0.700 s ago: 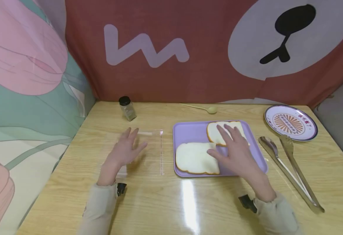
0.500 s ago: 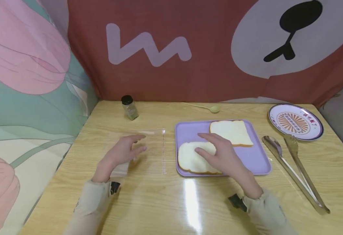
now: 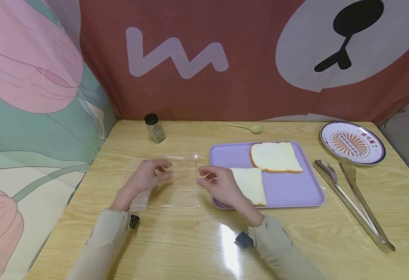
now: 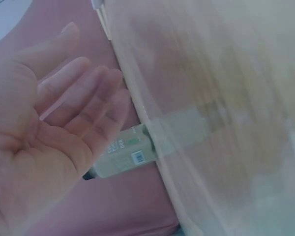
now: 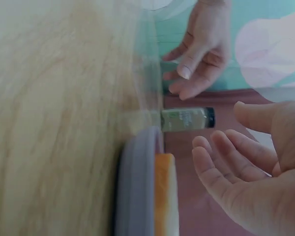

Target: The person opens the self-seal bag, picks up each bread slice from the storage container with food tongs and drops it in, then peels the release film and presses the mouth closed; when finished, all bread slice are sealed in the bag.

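Note:
A clear plastic bag lies flat on the table, with a sealed-looking strip along its right edge. Above its left part hovers my left hand, fingers loosely bent and nothing in them; the left wrist view shows the same hand with its palm bare. My right hand is between the bag's right edge and the purple tray, thumb and fingers apart. In the right wrist view this hand also holds nothing. Two bread slices lie on the tray; the front slice is partly hidden by my right hand, the back slice is in full sight.
Behind the bag stands a spice jar with a black lid. A pale spoon lies near the table's back edge. To the right of the tray are metal tongs and a patterned plate. A fabric backdrop closes off the back.
My right hand has moved left, from over the bread slices to the bag's right edge. My left hand has stayed over the bag, its fingers drawing in a little.

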